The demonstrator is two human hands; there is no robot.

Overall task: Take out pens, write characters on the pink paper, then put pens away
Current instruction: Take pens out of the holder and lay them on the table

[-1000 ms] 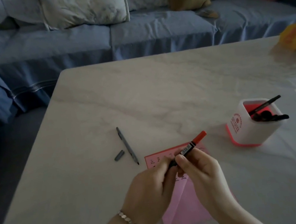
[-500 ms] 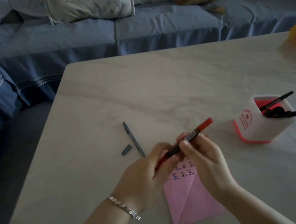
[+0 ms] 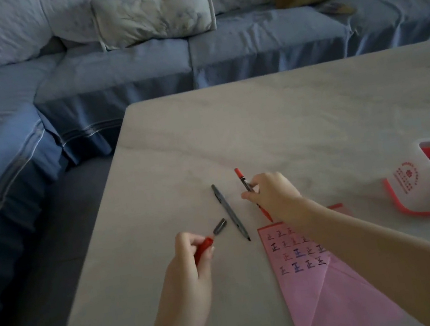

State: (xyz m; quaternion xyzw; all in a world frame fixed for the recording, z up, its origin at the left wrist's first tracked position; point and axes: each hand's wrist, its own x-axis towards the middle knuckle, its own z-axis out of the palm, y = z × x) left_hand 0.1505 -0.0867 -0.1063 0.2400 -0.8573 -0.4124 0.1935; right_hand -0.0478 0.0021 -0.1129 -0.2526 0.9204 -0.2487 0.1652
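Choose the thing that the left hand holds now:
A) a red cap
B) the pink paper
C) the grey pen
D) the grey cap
A: the left hand pinches the red cap, while the grey cap and the grey pen lie free on the table, and the right hand holds the red pen.
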